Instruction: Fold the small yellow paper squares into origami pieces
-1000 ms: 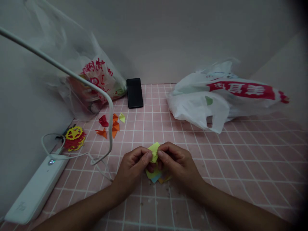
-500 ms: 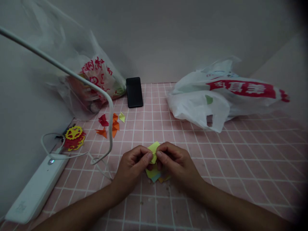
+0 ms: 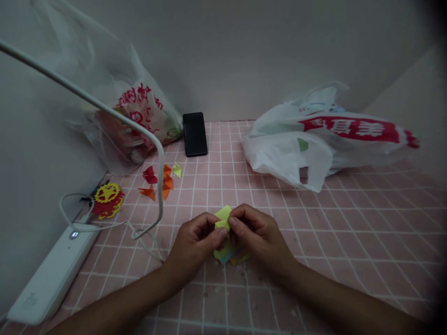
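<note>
**Two hands pinching a folded yellow-green paper over a pink grid mat**

Head view: The left hand [image 3: 195, 239] and the right hand [image 3: 258, 235] are meeting at the near middle of the pink grid mat [image 3: 349, 232]. Both are pinching the small yellow-green paper [image 3: 222, 217] between thumb and forefinger, so each hand is closing on that one piece. The paper is sitting just above the mat, its top corner sticking up between the knuckles. Under the hands a small stack of coloured paper squares [image 3: 225, 253] is lying flat on the mat, with blue and orange edges peeking out.

To the left, folded red and orange paper pieces [image 3: 159, 179] are lying scattered, well apart from the hands. Further left, a red and yellow paper cut-out [image 3: 108, 199] is resting near the wall. A white lamp [image 3: 52, 274] is standing at the left edge, its thin arm curving across the view. A black phone [image 3: 194, 134] is lying flat at the back of the mat, beside a clear plastic bag [image 3: 132, 121] with red print. A white plastic bag [image 3: 314, 139] with a red band is slumping at the back right.
</note>
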A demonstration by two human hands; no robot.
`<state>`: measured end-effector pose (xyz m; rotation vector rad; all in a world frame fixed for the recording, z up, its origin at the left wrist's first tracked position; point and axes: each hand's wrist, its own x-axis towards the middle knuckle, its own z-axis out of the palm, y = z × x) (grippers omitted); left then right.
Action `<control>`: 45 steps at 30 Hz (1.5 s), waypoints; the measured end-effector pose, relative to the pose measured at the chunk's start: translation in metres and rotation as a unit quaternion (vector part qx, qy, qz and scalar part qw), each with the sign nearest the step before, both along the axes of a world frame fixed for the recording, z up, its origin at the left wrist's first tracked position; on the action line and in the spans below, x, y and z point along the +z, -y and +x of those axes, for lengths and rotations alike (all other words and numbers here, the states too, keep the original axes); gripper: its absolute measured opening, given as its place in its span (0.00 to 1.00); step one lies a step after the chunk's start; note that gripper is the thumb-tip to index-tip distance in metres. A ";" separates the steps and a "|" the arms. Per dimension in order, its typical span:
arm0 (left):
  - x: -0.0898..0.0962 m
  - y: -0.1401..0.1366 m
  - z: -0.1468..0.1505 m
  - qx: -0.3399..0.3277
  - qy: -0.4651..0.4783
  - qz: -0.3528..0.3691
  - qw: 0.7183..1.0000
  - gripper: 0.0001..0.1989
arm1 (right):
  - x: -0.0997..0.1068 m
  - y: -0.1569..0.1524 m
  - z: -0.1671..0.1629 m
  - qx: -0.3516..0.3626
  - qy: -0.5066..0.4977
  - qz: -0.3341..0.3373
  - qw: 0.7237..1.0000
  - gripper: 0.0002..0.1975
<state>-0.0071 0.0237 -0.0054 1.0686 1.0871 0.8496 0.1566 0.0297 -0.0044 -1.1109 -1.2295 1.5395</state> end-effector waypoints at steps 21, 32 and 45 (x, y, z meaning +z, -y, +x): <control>-0.004 0.003 -0.003 0.004 -0.078 0.108 0.991 0.08 | -0.002 0.000 0.000 0.013 0.009 0.038 0.999 0.06; 0.003 0.003 -0.004 0.035 -0.036 0.072 0.996 0.10 | -0.001 -0.001 0.002 0.038 0.013 0.033 0.999 0.09; 0.001 0.000 -0.002 0.041 -0.071 0.097 0.992 0.10 | -0.002 -0.003 0.003 0.015 0.051 0.068 0.996 0.09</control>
